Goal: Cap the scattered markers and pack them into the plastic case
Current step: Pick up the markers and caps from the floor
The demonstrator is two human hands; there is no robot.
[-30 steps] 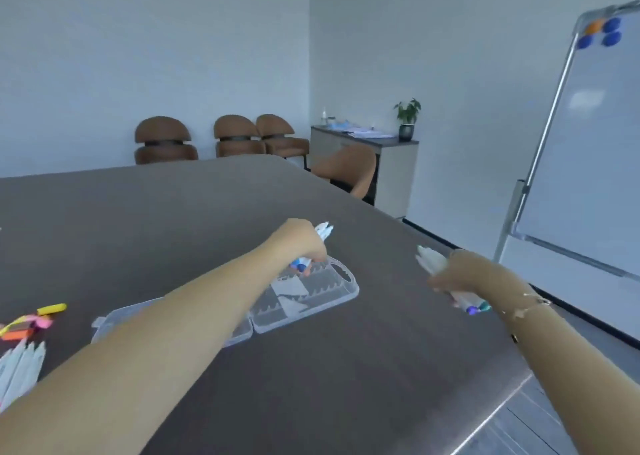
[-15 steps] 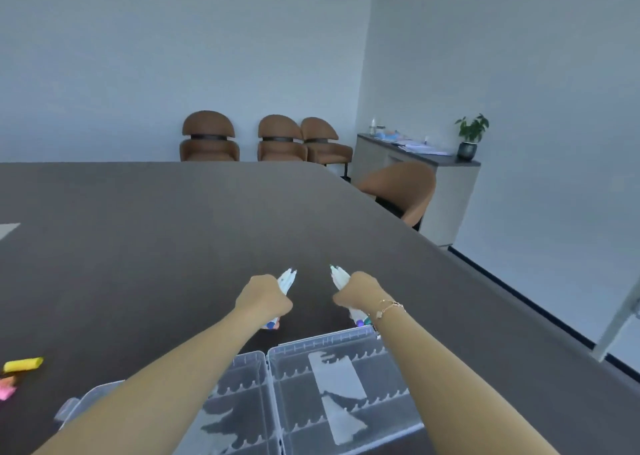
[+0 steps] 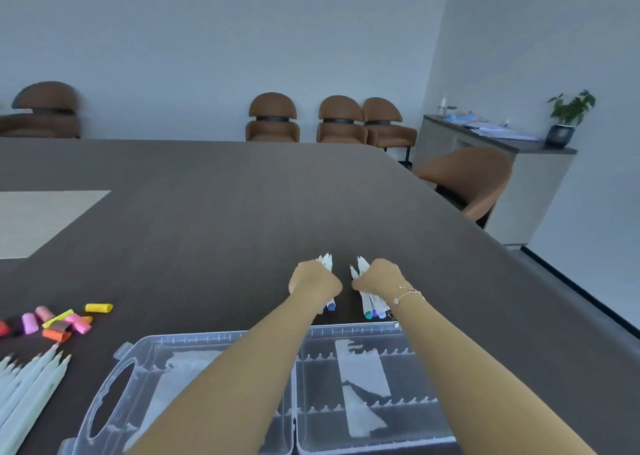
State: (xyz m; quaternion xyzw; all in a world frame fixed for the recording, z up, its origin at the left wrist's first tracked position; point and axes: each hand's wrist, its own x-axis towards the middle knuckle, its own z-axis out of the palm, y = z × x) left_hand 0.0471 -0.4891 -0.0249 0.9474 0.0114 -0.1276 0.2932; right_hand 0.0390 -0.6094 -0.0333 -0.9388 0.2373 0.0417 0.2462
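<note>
Both fists closer together than half second ago, marker bundles nearly meeting just beyond case.
Left hand (image 3: 314, 283) curled tight round left marker bundle (image 3: 327, 264), blue ends toward viewer.
Right hand (image 3: 377, 278) curled tight round right marker bundle (image 3: 370, 304), teal and purple ends near.
Open plastic case (image 3: 363, 375) lies flat at near edge, under forearms.
Loose uncapped markers (image 3: 31, 385) near left.
Coloured caps (image 3: 59, 321) left on dark table (image 3: 207, 219).
</note>
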